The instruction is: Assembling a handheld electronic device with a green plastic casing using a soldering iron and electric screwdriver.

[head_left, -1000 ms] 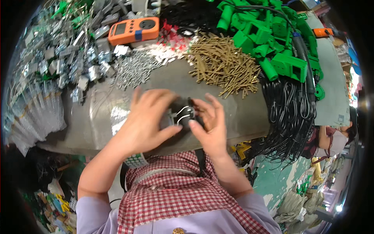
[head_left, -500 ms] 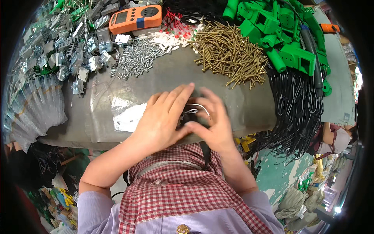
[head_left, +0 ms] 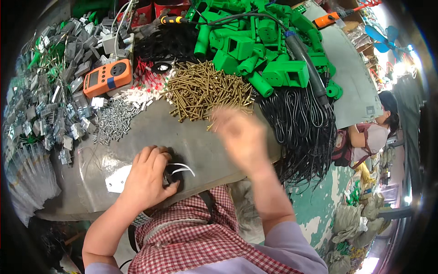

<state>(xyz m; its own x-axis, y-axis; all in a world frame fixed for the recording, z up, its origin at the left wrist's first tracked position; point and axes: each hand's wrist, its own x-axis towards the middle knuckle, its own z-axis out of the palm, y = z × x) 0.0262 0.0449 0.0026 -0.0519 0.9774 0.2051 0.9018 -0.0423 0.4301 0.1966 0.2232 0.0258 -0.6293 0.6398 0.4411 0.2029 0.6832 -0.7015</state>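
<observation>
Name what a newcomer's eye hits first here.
Probably the green plastic parts piled at the top, right of centre, then the heap of brassy screws below and left. The orange meter stands out at upper left. Lower down, the left hand holds a dark piece with white wires; the blurred right hand is by the screws.

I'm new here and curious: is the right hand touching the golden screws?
Cannot tell. In the head view, the right hand is blurred and overlaps the near edge of the golden screws, so neither contact nor gap shows plainly.
</observation>
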